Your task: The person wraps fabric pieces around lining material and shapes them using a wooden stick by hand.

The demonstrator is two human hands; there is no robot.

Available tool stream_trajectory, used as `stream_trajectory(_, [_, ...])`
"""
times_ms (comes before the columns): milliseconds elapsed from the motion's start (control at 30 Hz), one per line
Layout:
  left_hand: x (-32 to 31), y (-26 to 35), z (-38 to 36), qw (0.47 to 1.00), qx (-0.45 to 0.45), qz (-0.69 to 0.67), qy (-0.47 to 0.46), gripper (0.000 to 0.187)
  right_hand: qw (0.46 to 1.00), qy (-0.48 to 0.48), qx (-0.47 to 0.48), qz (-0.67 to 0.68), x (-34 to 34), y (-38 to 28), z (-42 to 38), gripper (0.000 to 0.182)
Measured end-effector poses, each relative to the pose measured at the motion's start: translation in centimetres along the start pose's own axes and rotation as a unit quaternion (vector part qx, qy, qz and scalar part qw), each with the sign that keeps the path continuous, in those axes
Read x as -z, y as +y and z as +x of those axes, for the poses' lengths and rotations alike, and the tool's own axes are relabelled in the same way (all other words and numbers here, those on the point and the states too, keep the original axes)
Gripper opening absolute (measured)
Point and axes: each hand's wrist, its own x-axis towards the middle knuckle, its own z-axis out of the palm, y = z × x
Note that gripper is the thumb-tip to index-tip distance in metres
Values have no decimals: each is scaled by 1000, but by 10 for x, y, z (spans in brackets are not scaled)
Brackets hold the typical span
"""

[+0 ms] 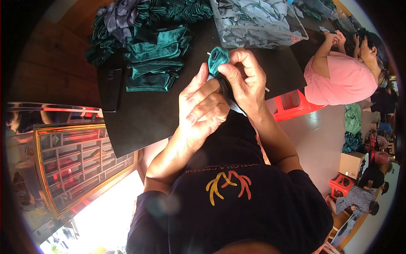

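A small rolled piece of green velvet (218, 60) is up in front of my chest, over the table's near edge. The thumb and fingers of my right hand (246, 80) pinch it from the right. My left hand (201, 103) is just below and left of it, thumb raised beside the velvet and the other fingers curled around dark and pale cloth that hangs down between the hands. A thin white stick end shows at the velvet's upper left, and another pale tip shows by my right wrist. What joins them is hidden.
Folded green velvet pieces (154, 57) lie on the dark table (148, 122), with a black phone (112, 90) at its left. A clear bin (262, 40) of grey-green cloth stands behind. A person in pink (340, 78) sits at the right, near a red stool (296, 106).
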Motion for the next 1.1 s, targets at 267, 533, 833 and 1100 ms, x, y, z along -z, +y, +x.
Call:
stream_trajectory(267, [6,2,3,996,41,41,-64,58,988,28,-48,146,-3,-9,5,15])
stream_trajectory(533, [2,-7,-1,954,-81,278,81,44,989,33,-104,96,5,-13,5,12])
stream_trajectory(833, [4,-11,0,932,-102,319,142,43,972,44,-180,145,9,-27,16,16])
stream_trajectory(1100, [3,-11,-1,912,-126,353,165,47,936,-42,-283,206,20,-26,21,27])
